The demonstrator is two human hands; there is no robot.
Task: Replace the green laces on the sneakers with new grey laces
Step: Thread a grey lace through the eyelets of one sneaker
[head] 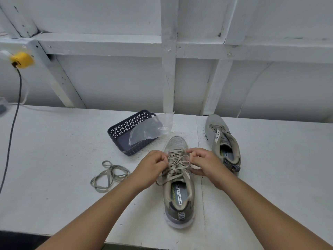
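Two sneakers on the table point(54, 159). Near sneaker point(178, 188), centre, toe pointing far, is laced; left hand point(151, 167) and right hand point(203, 162) each have a pinching grip on its lace point(177, 162) over the eyelets. Second sneaker point(222, 141) lies far right, unlaced. One loose lace point(108, 175) coiled left of the hands. One dark basket point(131, 132) far left of centre, one clear plastic bag point(151, 129) draped over it.
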